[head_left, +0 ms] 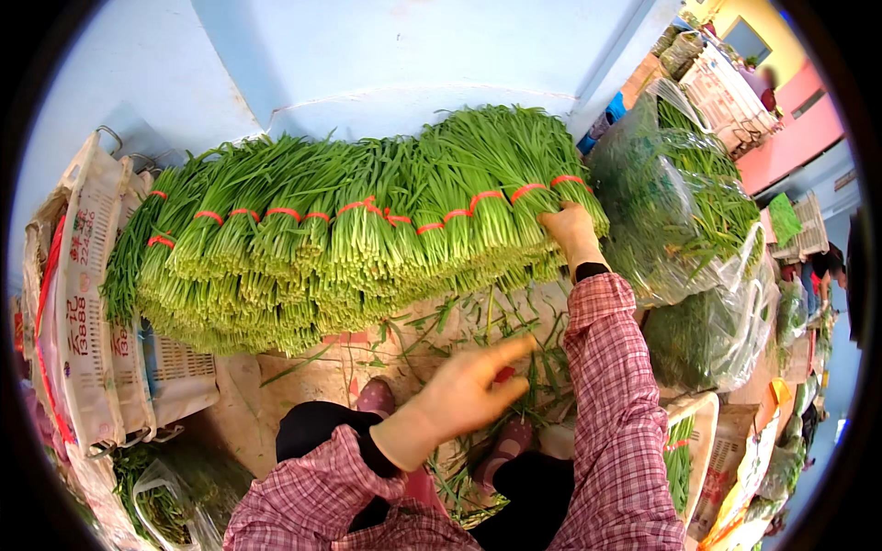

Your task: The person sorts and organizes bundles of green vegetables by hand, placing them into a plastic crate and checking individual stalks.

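Note:
A long stack of green leafy bundles (358,255), each tied with a red band, lies against the wall with its cut stems facing me. My right hand (573,231), in a pale yellowish glove, touches the stems of a tied bundle (597,215) at the stack's right end. Its fingertips are partly hidden among the stems, so a firm hold cannot be made out. Blurred and holding nothing, my left hand (463,392) is above the floor in front of the stack, gloved too, with the fingers apart.
Loose leaves (441,317) litter the tiled floor around my shoes (375,396). White plastic crates (96,310) stand on the left. Clear plastic bags of greens (675,200) crowd the right, with a pale crate (689,441) below. The pale blue wall (413,55) rises behind.

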Demonstrator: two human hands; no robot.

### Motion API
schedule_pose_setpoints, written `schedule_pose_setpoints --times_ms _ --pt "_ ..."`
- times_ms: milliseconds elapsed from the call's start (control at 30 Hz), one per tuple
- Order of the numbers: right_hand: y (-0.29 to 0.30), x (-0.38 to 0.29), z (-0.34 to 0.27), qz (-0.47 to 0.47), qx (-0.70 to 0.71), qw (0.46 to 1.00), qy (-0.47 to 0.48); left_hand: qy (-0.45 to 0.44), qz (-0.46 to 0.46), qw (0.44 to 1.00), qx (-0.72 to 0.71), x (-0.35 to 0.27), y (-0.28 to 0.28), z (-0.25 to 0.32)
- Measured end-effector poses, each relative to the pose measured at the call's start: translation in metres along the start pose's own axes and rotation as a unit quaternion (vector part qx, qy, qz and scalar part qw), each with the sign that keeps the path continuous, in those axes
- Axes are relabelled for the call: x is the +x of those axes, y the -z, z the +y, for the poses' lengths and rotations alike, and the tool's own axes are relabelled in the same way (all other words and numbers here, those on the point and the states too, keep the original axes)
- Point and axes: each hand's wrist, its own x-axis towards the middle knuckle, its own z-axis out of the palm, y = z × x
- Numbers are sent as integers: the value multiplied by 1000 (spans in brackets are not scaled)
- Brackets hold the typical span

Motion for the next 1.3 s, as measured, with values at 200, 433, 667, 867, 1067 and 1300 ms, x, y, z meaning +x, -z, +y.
schedule_pose_setpoints --times_ms 200,433,667,867,1067,1300 --pt "38 -141 9 56 64 994 69 231 139 892 -364 16 28 -21" --pt "39 -353 28 -190 88 969 132 237 77 820 -515 10 -11 -75" --pt "37 -351 33 60 296 953 4 153 178 883 -407 -58 -54 -10" --pt "27 -350 32 47 624 767 -142 177 228 826 -483 -98 -65 -12" --pt "3 -360 19 15 455 890 18 162 237 883 -371 -111 -75 -2" --pt "-1 -349 44 9 614 786 -76 169 264 840 -443 -115 -73 -2"
